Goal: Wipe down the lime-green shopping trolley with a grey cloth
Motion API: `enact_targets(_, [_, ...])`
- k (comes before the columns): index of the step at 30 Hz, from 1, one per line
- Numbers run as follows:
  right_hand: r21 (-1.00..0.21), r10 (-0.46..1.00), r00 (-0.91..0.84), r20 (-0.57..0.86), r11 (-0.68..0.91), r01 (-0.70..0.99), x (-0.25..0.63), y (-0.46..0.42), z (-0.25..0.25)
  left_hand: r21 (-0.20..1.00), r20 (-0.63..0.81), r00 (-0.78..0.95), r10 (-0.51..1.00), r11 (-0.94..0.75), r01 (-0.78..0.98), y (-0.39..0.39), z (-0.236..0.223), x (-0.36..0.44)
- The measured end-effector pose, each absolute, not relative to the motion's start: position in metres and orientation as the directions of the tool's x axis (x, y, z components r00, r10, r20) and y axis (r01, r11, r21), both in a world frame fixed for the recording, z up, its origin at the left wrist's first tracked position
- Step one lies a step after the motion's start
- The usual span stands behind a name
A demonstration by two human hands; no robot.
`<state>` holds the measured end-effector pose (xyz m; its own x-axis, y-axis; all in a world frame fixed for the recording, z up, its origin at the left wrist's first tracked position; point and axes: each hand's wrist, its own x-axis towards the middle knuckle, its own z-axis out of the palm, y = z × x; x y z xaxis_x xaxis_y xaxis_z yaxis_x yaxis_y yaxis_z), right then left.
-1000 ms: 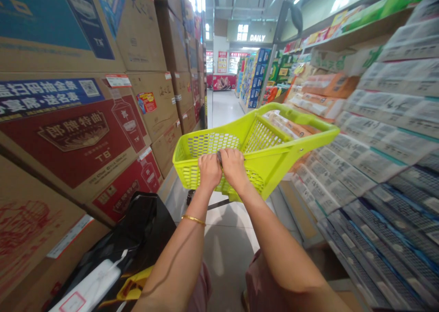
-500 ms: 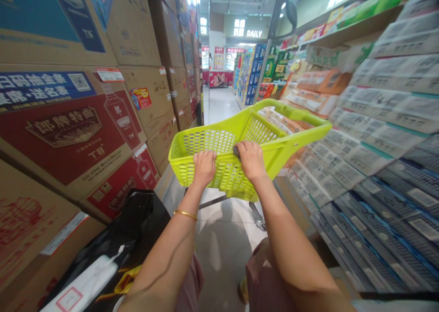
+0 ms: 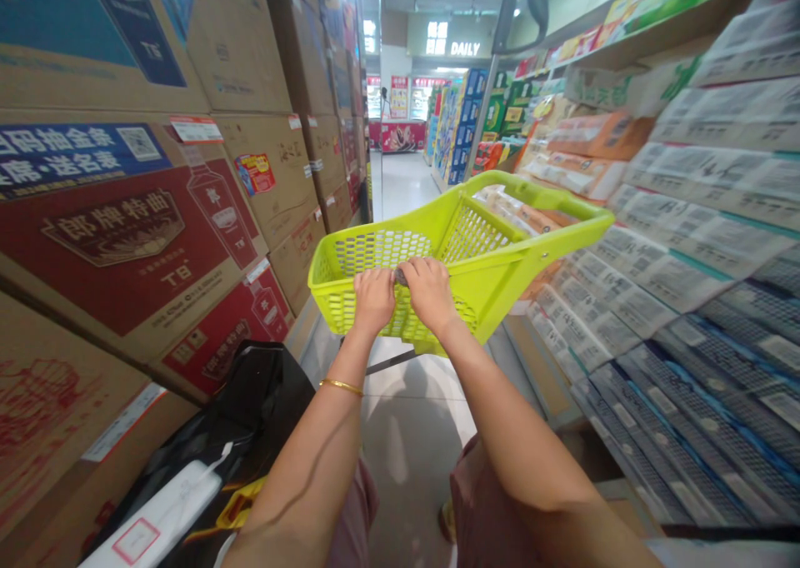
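Note:
A lime-green shopping cart [image 3: 500, 293] with a perforated basket stands side-on before me. My left hand [image 3: 375, 299] wears a gold bangle at the wrist, and its fingers curl over the basket's near rim. Close beside it, my right hand [image 3: 428, 289] rests on the same rim. A small dark grey wad [image 3: 401, 276] shows under the right hand's fingertips, pressed against the rim; whether it is cloth or sponge I cannot tell. The basket's inside looks bare where I can see in.
Stacked cardboard cartons [image 3: 125, 251] line the left side. A black bag [image 3: 250, 401] and a white packet [image 3: 162, 510] lie low at left. Packaged goods [image 3: 700, 235] fill the right-hand shelves. The tiled aisle [image 3: 406, 176] runs on beyond the cart.
My right hand has slid left along the rim with the dark grey wad, coming close to my left hand. The left hand keeps its place on the rim.

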<state>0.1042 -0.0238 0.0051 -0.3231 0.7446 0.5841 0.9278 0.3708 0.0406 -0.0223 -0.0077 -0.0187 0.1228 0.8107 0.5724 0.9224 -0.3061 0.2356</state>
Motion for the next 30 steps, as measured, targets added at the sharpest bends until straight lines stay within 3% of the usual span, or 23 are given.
enact_targets(10, [-0.045,0.765,-0.172,0.621,0.253,0.966,0.144,-0.023,0.012,0.26,0.584,0.098,0.806,-0.3,0.918,-0.005,-0.02,-0.014])
enact_targets(17, [-0.017,0.747,-0.249,0.616,0.328,0.944,0.088,-0.026,-0.001,0.291,0.575,0.071,0.815,-0.285,0.913,-0.005,-0.021,-0.013])
enact_targets(23, [0.017,0.733,-0.322,0.6,0.39,0.921,0.1,-0.02,0.001,0.247,0.575,0.112,0.81,-0.303,0.92,-0.005,-0.019,-0.019])
enact_targets(30, [-0.007,0.742,-0.206,0.639,0.273,0.962,0.155,-0.021,0.015,0.254,0.569,0.098,0.817,-0.287,0.924,-0.004,-0.015,-0.017])
